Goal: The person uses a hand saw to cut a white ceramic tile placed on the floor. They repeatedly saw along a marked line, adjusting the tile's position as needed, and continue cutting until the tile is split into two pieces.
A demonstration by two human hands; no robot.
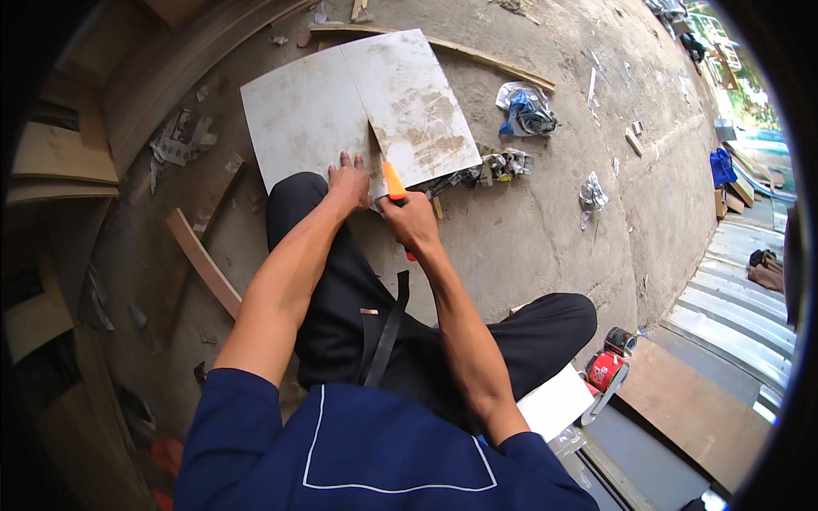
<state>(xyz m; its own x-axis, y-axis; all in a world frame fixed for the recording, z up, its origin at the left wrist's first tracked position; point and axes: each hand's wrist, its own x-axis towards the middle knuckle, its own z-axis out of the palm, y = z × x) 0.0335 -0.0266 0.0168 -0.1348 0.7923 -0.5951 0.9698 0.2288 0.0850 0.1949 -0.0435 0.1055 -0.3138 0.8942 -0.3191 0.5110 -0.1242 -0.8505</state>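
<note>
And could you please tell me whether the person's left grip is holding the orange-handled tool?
No, the orange-handled tool is in the right grip, while the left grip rests on the white board.

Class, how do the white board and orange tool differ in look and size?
The white board is broad; the orange tool is slim. The board is white, smudged brown; the tool is bright orange. The left hand touches the board; the right hand holds the tool.

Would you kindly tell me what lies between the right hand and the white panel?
In the head view, an orange tool lies there, jutting from the right hand over the near edge of the white panel.
</note>
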